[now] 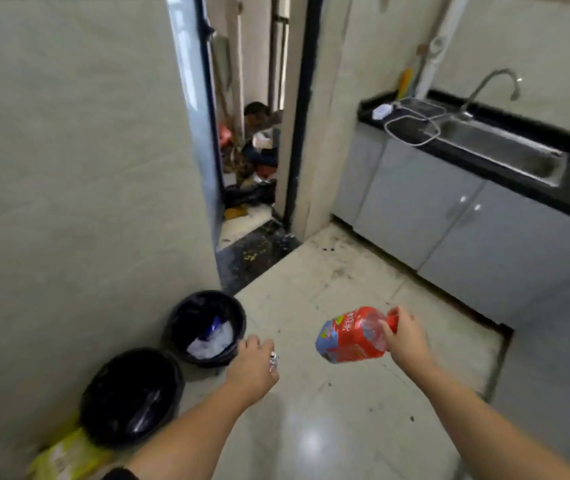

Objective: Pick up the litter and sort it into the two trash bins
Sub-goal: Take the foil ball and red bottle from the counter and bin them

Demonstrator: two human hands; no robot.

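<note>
Two black-lined trash bins stand against the left wall. The far bin (176,327) holds white and blue plastic litter; the near bin (103,393) looks dark inside. My right hand (404,337) grips a plastic bottle (349,336) with a red label by its neck, held sideways above the floor to the right of the far bin. My left hand (252,365) hovers just right of the far bin, fingers curled around a small shiny crumpled scrap (273,361) that shows at its edge.
A yellow-green package (65,459) lies on the floor beside the near bin. Grey cabinets (449,220) with a black counter and steel sink (505,150) run along the right. A doorway (252,168) ahead opens onto a cluttered room. The tile floor is stained.
</note>
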